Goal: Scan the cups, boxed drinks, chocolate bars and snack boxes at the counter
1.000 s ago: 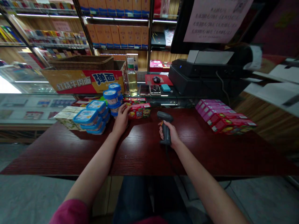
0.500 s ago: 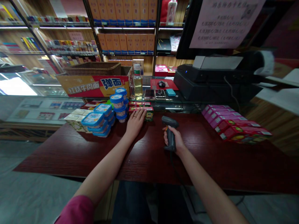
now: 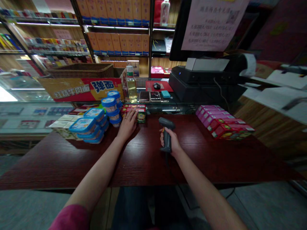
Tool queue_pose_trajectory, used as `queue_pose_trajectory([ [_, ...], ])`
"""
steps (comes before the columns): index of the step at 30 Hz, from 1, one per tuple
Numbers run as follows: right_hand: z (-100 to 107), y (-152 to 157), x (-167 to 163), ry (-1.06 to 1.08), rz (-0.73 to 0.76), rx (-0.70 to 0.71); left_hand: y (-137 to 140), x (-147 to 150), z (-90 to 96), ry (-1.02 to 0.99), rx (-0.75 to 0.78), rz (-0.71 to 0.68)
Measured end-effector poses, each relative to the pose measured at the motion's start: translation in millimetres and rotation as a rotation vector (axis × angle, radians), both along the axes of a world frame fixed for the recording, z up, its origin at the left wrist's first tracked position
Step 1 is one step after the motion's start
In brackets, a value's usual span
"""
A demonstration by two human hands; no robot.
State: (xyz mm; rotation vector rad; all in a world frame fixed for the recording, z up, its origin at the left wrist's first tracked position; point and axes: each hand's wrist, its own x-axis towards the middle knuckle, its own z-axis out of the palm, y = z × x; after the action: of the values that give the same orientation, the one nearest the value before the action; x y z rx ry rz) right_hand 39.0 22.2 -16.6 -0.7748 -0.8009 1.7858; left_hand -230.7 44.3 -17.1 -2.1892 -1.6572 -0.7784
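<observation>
My left hand (image 3: 128,124) lies with fingers stretched and slightly apart on a small red-and-green box (image 3: 142,115) near the back of the table. A second red box (image 3: 134,106) shows just behind that one. To its left stand stacked round tubs with blue lids (image 3: 111,108). Beside those are stacked rectangular blue-lidded tubs (image 3: 90,127) and pale cartons (image 3: 64,127). My right hand (image 3: 173,142) is wrapped round the handle of a dark barcode scanner (image 3: 167,135), held upright over the middle of the table, its head pointing away from me.
Purple boxes (image 3: 208,114) and red boxes (image 3: 231,128) line up at the right. Behind the dark wooden table (image 3: 144,159) are a bottle (image 3: 131,86), phones (image 3: 144,96), a mouse (image 3: 156,85) and a black printer-like machine (image 3: 201,83). The scanner's cable hangs over the front edge.
The view has turned to the right, so everything sits further left in the picture. Both hands keep nearly the same places, the left on the box and the right round the scanner.
</observation>
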Motion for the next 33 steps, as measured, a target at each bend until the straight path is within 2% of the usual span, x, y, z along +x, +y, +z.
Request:
queue_pose_trajectory([
  [3,0.4,-3.8,16.1,0.02,-0.071,0.003,-5.1,-0.6,3.6,0.039,-0.023,0.024],
  [6,-0.9,-13.4,49.2,0.037,-0.155,0.019,-12.6,4.7,7.7,0.06,0.023,0.025],
  [10,-4.2,-33.9,110.7,0.03,-0.293,0.06,-14.4,38.7,7.9,0.066,0.085,-0.128],
  [13,-5.2,-50.8,157.0,0.015,-0.434,0.08,-10.3,100.2,6.0,0.071,0.107,-0.306],
  [18,-2.9,-66.5,216.9,0.031,-0.701,0.119,-3.7,249.0,11.8,0.046,0.069,-0.518],
  [21,-0.8,-64.0,237.7,0.121,-0.822,0.061,4.8,328.6,21.4,-0.009,0.035,-0.571],
  [24,-0.2,-57.8,247.5,0.25,-0.904,0.017,19.0,381.7,29.0,-0.073,0.012,-0.524],
  [28,-1.6,-54.1,251.7,0.349,-0.917,0.017,35.5,412.0,30.1,-0.08,0.006,-0.482],
  [33,-1.7,-57.3,250.7,0.377,-0.921,0.001,27.8,404.8,24.6,-0.034,0.041,-0.619],
])
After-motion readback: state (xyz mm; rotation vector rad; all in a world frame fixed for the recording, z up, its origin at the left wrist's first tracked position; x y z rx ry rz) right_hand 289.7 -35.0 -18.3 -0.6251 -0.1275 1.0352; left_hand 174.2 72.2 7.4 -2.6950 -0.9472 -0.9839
